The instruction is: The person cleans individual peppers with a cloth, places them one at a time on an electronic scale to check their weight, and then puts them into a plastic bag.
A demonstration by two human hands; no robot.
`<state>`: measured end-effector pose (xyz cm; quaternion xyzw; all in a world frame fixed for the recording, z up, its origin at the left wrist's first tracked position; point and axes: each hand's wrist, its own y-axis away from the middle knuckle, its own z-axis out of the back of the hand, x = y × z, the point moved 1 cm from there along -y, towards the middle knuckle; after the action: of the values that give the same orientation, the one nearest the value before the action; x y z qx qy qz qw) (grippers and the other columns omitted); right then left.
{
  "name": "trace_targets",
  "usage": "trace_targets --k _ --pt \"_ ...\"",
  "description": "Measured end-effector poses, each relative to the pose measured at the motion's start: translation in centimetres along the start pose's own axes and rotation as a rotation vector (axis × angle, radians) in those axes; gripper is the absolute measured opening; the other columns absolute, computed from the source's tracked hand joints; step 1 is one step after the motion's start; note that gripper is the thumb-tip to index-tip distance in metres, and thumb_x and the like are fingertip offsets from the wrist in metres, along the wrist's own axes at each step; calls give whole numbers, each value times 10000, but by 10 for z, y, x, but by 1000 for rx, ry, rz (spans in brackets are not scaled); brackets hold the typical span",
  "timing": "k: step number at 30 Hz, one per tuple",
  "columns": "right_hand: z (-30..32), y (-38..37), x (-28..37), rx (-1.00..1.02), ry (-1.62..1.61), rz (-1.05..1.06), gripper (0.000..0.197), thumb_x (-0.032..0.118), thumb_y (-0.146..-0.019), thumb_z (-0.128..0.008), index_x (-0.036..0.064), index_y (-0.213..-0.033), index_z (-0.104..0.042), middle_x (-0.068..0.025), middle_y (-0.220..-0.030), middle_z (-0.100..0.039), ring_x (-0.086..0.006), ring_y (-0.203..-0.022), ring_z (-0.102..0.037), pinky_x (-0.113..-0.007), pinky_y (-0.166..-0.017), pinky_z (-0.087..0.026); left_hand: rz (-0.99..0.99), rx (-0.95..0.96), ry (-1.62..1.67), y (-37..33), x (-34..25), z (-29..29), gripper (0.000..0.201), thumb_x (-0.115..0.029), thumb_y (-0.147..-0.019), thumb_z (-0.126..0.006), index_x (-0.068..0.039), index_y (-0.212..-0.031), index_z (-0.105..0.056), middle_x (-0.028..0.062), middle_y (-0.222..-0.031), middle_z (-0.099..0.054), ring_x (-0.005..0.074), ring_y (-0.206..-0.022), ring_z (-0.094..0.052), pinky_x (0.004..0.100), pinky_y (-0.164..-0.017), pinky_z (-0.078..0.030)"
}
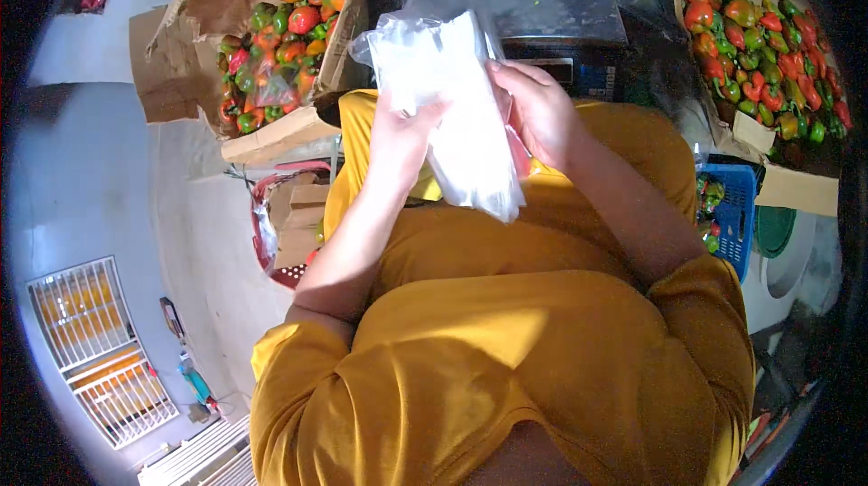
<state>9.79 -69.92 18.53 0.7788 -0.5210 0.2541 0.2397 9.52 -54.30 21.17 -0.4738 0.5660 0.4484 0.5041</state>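
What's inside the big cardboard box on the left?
Red, orange and green peppers, some under clear plastic. The top layer hides whatever lies deeper, including the cardboard box's bottom.

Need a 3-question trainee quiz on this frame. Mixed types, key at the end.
1. What are the left hand and the right hand holding?
2. True or false: the left cardboard box and the right cardboard box both contain peppers.
3. The basket on the person's right is:
A) red
B) blue
C) white

Key:
1. A stack of thin plastic bags
2. True
3. B
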Motion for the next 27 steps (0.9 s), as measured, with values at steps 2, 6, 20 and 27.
trace_targets --k 2,6,20,27 --pt "-2 1 1 -17 4 31 239 204 -883 -497 9 -996 -576 -33 -887 -612 -95 -790 -564 -229 -733 -437 0 -8 -44 -2 2 8 310 10 -790 -552 -14 -1095 -507 31 -944 -582 109 -890 -542 247 -775 -434" --pt "-1 2 10 46 228 90 243 212 -879 -504 12 -1001 -570 -24 -896 -602 -91 -783 -551 -223 -725 -426 -71 -75 37 -3 -2 10 319 27 -797 -518 -21 -1111 -501 21 -953 -578 101 -869 -540 232 -764 -430" --pt "-8 8 17 94 493 91 208 204 -870 -532 13 -918 -597 10 -792 -594 -61 -749 -528 -216 -695 -423 -66 -159 147 -5 -2 15 418 54 -788 -517 -35 -1190 -442 48 -1050 -549 127 -938 -534 257 -811 -434" --pt "-7 10 16 113 444 100 167 182 -855 -564 19 -871 -597 14 -750 -588 -49 -699 -523 -217 -648 -428 10 -136 226 -4 -3 10 406 0 -814 -551 -41 -1200 -432 57 -1082 -543 146 -977 -533 278 -831 -440"
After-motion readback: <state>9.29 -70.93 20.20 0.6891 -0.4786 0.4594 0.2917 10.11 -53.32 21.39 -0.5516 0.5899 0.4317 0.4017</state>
